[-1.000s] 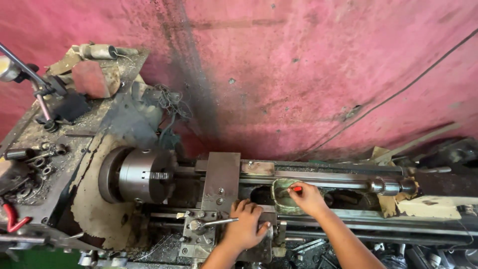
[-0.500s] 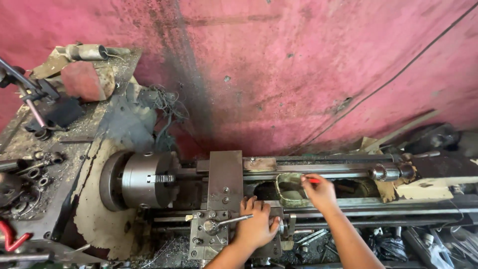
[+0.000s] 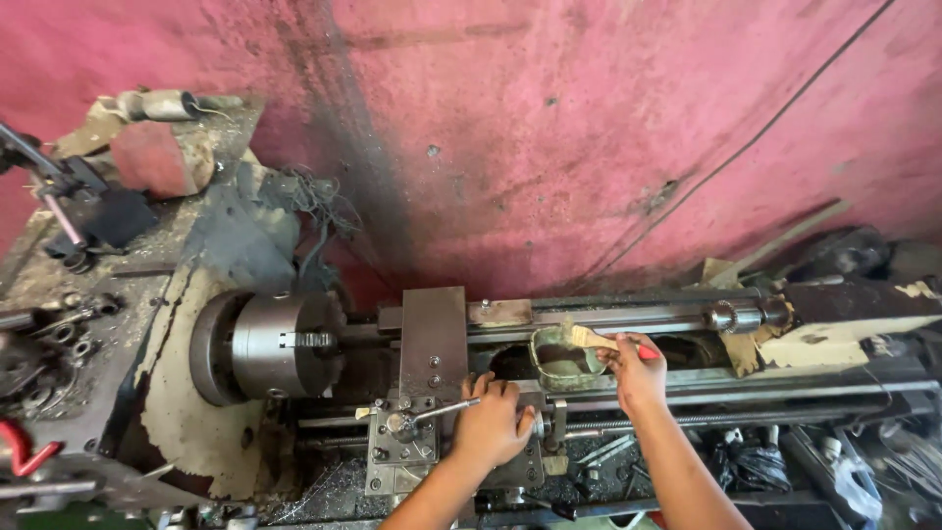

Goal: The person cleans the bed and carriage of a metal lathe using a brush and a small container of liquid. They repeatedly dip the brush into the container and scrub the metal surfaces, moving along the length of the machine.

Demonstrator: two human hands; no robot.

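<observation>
Right hand [image 3: 636, 371] pinching red-handled flat paintbrush [image 3: 601, 341], bristles pointing left over dented green metal tin [image 3: 561, 361]; left hand [image 3: 491, 424] spread flat on grey lathe carriage [image 3: 432, 353], left of tin.

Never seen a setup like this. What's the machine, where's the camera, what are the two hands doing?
One view only: a camera worn on the person's head, looking down at a metal lathe set against a stained pink wall.

The round steel drum is the chuck, with nothing clamped in it. The long rails to its right are the bed. The block with the lever handle is the tool carriage.

The left hand rests on the carriage beside that lever. The right hand holds a small brush with a red handle, bristles over a dented tin sitting on the bed.

Loose metal parts and shavings cover the headstock top on the left.
</observation>
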